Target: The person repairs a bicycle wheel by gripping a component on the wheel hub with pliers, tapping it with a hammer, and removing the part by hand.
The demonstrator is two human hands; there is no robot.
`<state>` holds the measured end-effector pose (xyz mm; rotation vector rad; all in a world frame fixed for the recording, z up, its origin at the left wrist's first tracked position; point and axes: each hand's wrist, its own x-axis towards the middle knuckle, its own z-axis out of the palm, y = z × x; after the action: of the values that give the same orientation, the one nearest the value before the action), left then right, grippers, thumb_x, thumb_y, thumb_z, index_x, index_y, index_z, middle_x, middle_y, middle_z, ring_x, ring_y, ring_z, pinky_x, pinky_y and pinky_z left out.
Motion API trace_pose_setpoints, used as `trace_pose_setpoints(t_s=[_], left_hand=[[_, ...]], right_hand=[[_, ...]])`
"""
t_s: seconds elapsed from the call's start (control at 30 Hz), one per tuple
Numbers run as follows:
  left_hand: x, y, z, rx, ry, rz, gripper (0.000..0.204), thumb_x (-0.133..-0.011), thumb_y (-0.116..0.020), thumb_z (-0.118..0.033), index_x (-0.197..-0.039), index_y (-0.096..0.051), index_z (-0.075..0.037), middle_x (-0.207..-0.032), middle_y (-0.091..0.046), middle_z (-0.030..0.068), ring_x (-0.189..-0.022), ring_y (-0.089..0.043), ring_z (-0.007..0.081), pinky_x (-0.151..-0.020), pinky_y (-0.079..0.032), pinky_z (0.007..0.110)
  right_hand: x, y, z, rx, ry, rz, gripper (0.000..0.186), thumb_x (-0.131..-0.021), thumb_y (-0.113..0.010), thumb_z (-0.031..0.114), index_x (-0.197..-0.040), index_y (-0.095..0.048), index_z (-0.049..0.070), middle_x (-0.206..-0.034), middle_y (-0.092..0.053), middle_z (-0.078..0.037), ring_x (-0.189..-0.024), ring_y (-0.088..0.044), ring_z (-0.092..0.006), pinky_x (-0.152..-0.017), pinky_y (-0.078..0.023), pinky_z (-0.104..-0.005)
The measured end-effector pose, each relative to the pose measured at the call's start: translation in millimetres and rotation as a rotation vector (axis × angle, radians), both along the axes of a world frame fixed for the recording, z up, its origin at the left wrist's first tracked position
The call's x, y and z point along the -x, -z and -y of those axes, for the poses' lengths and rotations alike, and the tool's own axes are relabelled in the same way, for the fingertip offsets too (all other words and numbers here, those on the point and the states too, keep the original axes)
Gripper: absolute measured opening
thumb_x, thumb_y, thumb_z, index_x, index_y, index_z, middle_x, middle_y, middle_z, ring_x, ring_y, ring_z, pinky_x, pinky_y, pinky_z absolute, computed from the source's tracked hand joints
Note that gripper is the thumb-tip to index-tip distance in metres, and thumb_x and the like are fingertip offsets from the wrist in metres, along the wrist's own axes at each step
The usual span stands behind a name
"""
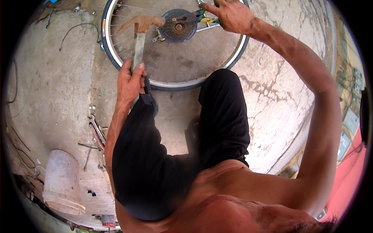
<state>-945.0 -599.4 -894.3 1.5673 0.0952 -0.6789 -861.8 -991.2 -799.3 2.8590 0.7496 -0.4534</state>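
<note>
A bicycle wheel (233, 57) with a white rim lies flat at the top, a dark rear sprocket cluster (173, 33) at its middle. My left hand (132, 81) is closed round the pale handle of a claw hammer (145, 24), whose rusty head sits just left of the sprockets. My right hand (231, 15) grips pliers (204, 19) with green and yellow handles, their dark jaws at the hub. A further silver tool under the pliers is too obscured to name.
Wrenches (97, 132) and thin tools lie on the concrete floor (58, 101) left of my legs. A dirty white bucket (62, 182) is at the lower left. Cables (77, 25) trail on the floor. A pink surface (342, 178) is at the far right.
</note>
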Motion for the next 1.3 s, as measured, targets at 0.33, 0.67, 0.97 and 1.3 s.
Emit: trace_pose_setpoints(t_s=[0.33,0.67,0.97,1.3], left_hand=[[-12.2,-2.2,13.1,-0.042,0.074,0.084,0.026,-0.106,-0.064,-0.028,-0.108,-0.06,-0.002,-0.081,-0.062,0.0004,-0.059,-0.049,0.0068,-0.053,-0.04,0.024],[-13.2,-2.8,14.1,-0.165,0.069,0.136,0.033,-0.104,-0.066,-0.031,-0.108,-0.058,0.001,-0.075,-0.06,0.004,-0.067,-0.055,0.0132,-0.06,-0.046,0.031],[-2.8,11.4,12.3,-0.017,-0.039,0.15,0.031,-0.105,-0.065,-0.03,-0.114,-0.056,-0.002,-0.074,-0.057,0.0,-0.059,-0.049,0.0069,-0.052,-0.04,0.024],[0.8,-8.8,12.7,0.27,-0.285,0.236,0.026,-0.108,-0.061,-0.026,-0.116,-0.057,-0.001,-0.082,-0.059,0.0084,-0.056,-0.049,0.0119,-0.053,-0.043,0.027]], right_hand=[[-17.9,-25.6,-10.5,0.059,-0.08,-0.062,0.042,-0.091,-0.068,0.02,-0.131,-0.06,0.014,-0.102,-0.066,-0.021,-0.089,-0.07,-0.0416,-0.074,-0.057,-0.0518],[-25.3,-27.8,-21.8,0.108,-0.124,-0.098,0.04,-0.092,-0.068,0.023,-0.129,-0.061,0.011,-0.105,-0.067,-0.022,-0.094,-0.072,-0.0411,-0.077,-0.058,-0.0518],[-29.6,-29.4,-30.0,0.136,-0.121,-0.094,0.038,-0.093,-0.069,0.026,-0.129,-0.062,0.014,-0.107,-0.067,-0.022,-0.092,-0.073,-0.0412,-0.076,-0.058,-0.0524],[-33.1,-30.0,-34.4,0.174,-0.121,-0.085,0.032,-0.097,-0.065,0.027,-0.124,-0.064,0.011,-0.106,-0.067,-0.024,-0.092,-0.073,-0.0419,-0.074,-0.058,-0.0537]])
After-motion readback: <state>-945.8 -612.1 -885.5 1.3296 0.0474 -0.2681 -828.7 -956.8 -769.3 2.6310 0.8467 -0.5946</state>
